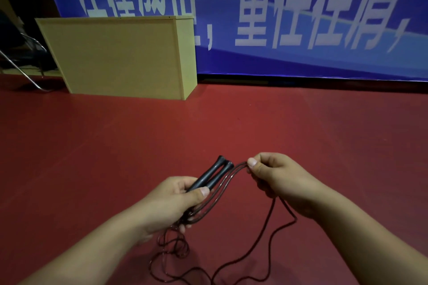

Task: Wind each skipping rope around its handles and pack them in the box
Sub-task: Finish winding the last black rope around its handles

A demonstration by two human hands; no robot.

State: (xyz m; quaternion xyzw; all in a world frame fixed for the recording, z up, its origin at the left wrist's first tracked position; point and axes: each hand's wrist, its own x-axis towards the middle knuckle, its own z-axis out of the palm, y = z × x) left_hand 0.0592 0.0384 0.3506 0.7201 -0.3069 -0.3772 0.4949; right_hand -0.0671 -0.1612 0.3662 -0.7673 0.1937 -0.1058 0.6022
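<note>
My left hand (176, 199) grips two dark skipping-rope handles (214, 173) side by side, their capped ends pointing up and away. A thin dark rope (222, 188) runs from under that hand in a doubled strand up to my right hand (275, 176), which pinches it between thumb and fingers just right of the handle tops. More rope falls from both hands and lies in loose loops (176, 252) on the red floor below. A pale yellow wooden box (120, 58) stands on the floor at the far left, its inside hidden.
A blue banner (301, 18) with large white characters covers the wall behind. A metal chair frame (25, 69) stands left of the box. Red floor (301, 127) stretches between me and the box.
</note>
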